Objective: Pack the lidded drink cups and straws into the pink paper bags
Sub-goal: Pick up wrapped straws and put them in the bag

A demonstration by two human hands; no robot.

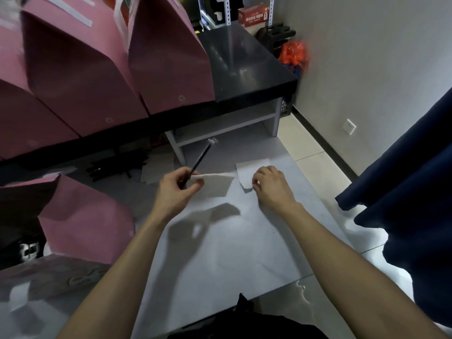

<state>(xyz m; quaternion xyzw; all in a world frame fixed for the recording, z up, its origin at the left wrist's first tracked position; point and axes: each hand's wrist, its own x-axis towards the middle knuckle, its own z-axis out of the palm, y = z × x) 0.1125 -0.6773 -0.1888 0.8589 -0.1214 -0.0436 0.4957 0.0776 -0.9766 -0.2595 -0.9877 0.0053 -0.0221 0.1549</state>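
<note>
Both bare forearms reach forward from the near edge and converge toward the middle. The left hand (175, 189) is raised, palm turned inward, its thumb and fingers pinched on a thin dark straw (199, 162) and the edge of a white napkin (215, 183). The right hand (271, 185) lies palm down, fingers curled, fingertips pressing a second napkin (244, 171).

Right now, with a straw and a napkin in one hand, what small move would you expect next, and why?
Probably lifting the right hand with a napkin off the stack. The left hand already pinches a black straw and one napkin, while the right fingers press on the loose sheets. The pink bag stands open at the left, likely the destination.
</note>
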